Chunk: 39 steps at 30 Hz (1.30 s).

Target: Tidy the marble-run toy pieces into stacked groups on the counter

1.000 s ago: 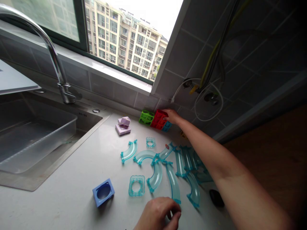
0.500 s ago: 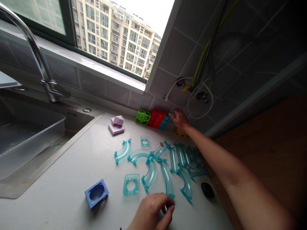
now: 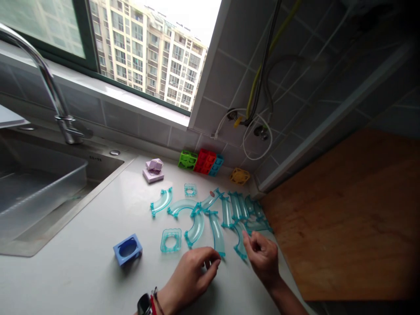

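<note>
My left hand (image 3: 197,270) hovers over the front of the counter with curled fingers, thumb near the fingertips, and nothing visible between them. Just beyond it are a long curved translucent teal track piece (image 3: 217,234) and a square teal frame (image 3: 171,240) with a round hole. My right hand (image 3: 264,258) is closed in a loose fist, with no object showing in it. It partly covers another curved teal track piece (image 3: 239,247). Several straight teal track pieces (image 3: 236,205) lie behind it. Left of my left hand stands a blue block (image 3: 128,250) with an oval hollow.
Green blocks (image 3: 187,160), red blocks (image 3: 205,161) and light-blue blocks (image 3: 216,165) stand against the wall, with a yellow block (image 3: 239,176) to their right. Pale purple blocks (image 3: 153,170) sit near the metal sink (image 3: 108,169). Wood flooring (image 3: 344,210) shows beyond the counter's right edge.
My right hand has drawn back from beside the light-blue blocks to the near right and closed, uncovering the yellow block. My left hand stays curled near the teal pieces. The view has shifted slightly.
</note>
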Motion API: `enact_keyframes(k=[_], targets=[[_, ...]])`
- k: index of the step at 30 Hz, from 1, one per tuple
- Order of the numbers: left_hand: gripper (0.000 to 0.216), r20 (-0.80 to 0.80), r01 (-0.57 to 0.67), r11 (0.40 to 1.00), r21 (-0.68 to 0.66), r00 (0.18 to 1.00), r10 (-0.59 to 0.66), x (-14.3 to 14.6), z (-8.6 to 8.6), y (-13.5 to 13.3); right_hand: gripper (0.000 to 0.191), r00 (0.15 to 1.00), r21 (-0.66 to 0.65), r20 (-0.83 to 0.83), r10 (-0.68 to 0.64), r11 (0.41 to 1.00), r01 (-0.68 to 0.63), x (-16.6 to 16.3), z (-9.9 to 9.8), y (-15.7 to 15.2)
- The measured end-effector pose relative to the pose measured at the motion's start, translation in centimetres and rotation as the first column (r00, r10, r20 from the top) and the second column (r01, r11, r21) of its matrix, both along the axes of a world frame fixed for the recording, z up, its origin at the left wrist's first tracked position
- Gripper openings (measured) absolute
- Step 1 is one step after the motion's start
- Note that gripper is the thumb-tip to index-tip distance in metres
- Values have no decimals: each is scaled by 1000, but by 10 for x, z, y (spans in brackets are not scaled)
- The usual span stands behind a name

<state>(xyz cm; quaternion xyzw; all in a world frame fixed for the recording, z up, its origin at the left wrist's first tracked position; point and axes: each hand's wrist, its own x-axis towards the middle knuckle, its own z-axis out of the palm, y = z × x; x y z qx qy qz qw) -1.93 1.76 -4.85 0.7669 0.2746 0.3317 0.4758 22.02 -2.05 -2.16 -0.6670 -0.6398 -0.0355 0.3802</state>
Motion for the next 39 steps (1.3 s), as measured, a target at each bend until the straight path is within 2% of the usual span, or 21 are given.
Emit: enact_keyframes(k=[3, 6, 11, 19, 24, 32, 36, 39], targets=[[18, -48, -7, 998, 63, 999, 10, 0, 1, -1, 5, 982, -95, -170, -82, 993, 67, 1, -36, -56], [20, -107, -9, 990, 139, 994, 24, -1, -1, -2, 27, 969, -164, -230, -86, 985, 49, 4, -57, -80], [22, -229, -26, 943, 333, 967, 108, 0, -4, -6, 35, 982, -205, -176, 62, 974, -98, 4, -60, -80], [17, -392, 117, 814, 569, 909, 144, 0, 0, -26, 30, 957, -190, -287, 52, 976, -110, 10, -64, -81], [17, -494, 291, 697, 655, 863, 104, -10, 18, -32, 25, 953, -185, -300, 31, 979, -90, 9, -64, -81], [22, -670, 588, 419, 691, 739, 68, -9, 66, -15, 23, 963, -187, -243, 117, 968, -165, 9, -60, -86], [14, -722, 671, 305, 676, 686, 88, -1, 78, -4, 23, 963, -190, -209, 170, 959, -211, 8, -59, -88], [32, -731, 693, 246, 678, 671, 126, 8, 80, 6, 23, 959, -187, -189, 213, 950, -248, 6, -57, -90]])
